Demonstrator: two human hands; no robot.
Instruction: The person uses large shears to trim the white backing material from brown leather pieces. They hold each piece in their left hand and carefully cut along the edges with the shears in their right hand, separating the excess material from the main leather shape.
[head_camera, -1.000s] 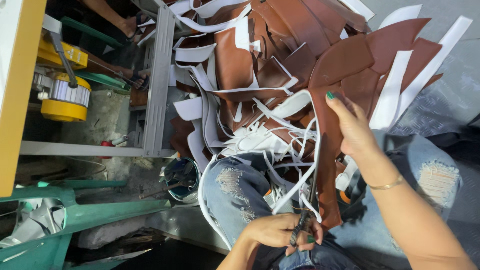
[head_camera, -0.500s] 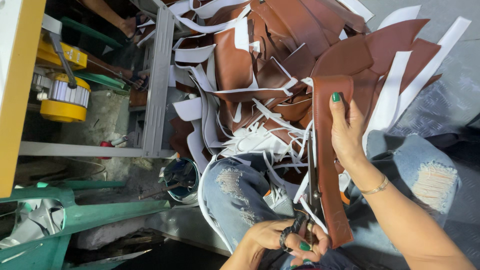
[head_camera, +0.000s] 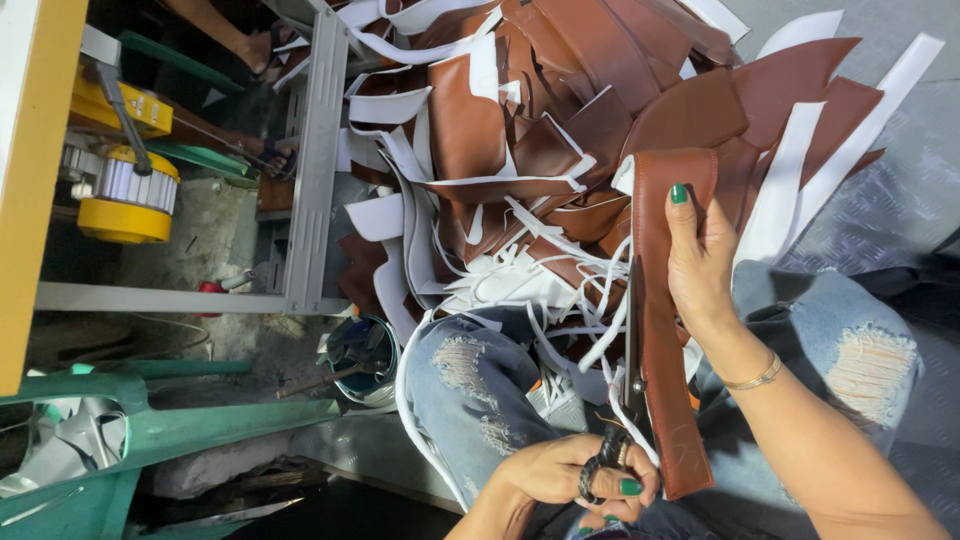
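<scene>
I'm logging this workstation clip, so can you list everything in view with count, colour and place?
Leather strip: one, brown, held upright over the lap.
Scissors: one pair, dark, along the strip's left edge.
Leather offcuts: many, brown and white, piled on the floor ahead.
Metal frame: one, grey, left of the pile.
Motor: one, yellow, far left.
Plastic chair: one, green, lower left.
Jeans: ripped, blue, on the knees.
Left hand: in the scissors' handles.
Right hand: gripping the strip.

I see the right hand (head_camera: 700, 255) pinching the top of a brown leather strip (head_camera: 665, 330), the left hand (head_camera: 575, 475) gripping black scissors (head_camera: 625, 400), blades along the strip's left edge. Brown and white offcuts (head_camera: 520, 150) piled beyond ripped-jean knees, green stool (head_camera: 150, 430) far left
</scene>
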